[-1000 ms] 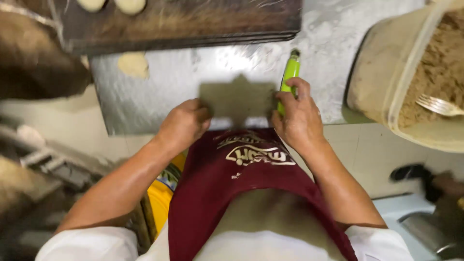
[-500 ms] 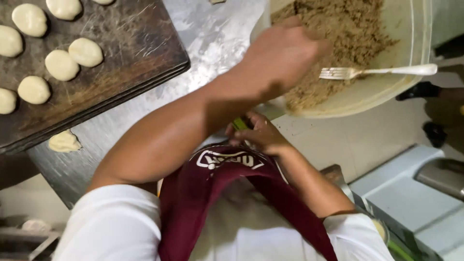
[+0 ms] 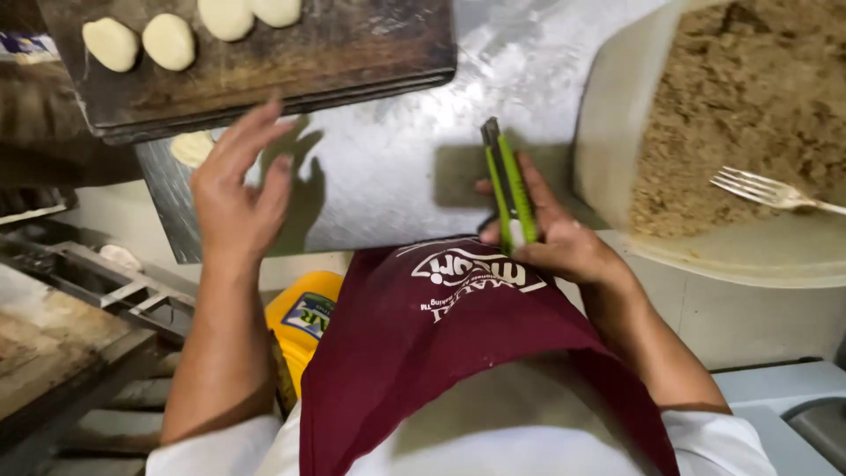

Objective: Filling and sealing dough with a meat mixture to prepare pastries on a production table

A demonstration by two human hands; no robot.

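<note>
Head view: the left hand (image 3: pixel 236 198) has withdrawn from the big tub of crumbly brown filling (image 3: pixel 749 115), where it reached half a second ago, and now hovers empty, fingers spread and apart, over the scuffed steel work surface (image 3: pixel 379 167) just below the dark wooden board (image 3: pixel 264 70). The right hand (image 3: pixel 555 238) remains clamped around the green utility knife (image 3: pixel 509 185), held at the near table edge with its tip pointing away from the body. Judged from this, the work has shifted from the tub back to the dough side. Smooth, pale oval dough pieces (image 3: pixel 141 42) sit on the worn board; a flattened piece (image 3: pixel 192 147) lies beside its corner. A metal fork (image 3: pixel 767 189) rests in the coarse filling.
</note>
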